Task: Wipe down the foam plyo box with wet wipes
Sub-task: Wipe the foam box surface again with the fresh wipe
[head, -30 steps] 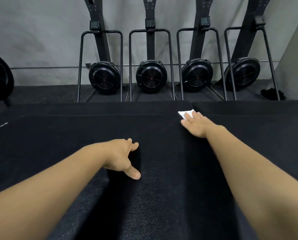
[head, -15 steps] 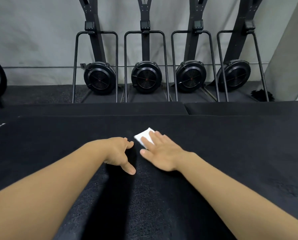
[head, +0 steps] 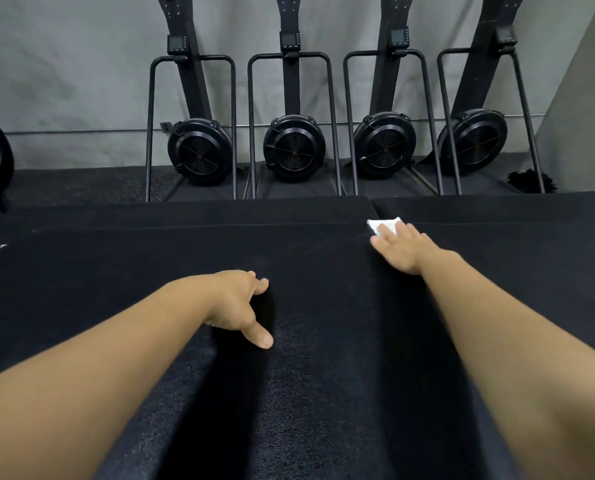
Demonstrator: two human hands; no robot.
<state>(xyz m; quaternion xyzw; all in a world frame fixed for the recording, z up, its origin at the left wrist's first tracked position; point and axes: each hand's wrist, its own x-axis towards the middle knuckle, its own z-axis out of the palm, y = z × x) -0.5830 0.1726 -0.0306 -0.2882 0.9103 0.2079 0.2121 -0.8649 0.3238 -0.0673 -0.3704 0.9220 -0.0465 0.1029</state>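
Where the black top of the foam plyo box nears its far edge, a white wet wipe is pinned flat under the right hand, right of centre. Fingers are held straight and released; the wipe is pressed, not grasped. The left hand is set nearer, left of centre, with fingers loosely bent, tips on the box, thumb out, nothing held. Four black fan-wheel machines are stood against the grey far wall.

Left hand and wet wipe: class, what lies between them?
Between left hand and wet wipe, only bare box top shows, in the head view.
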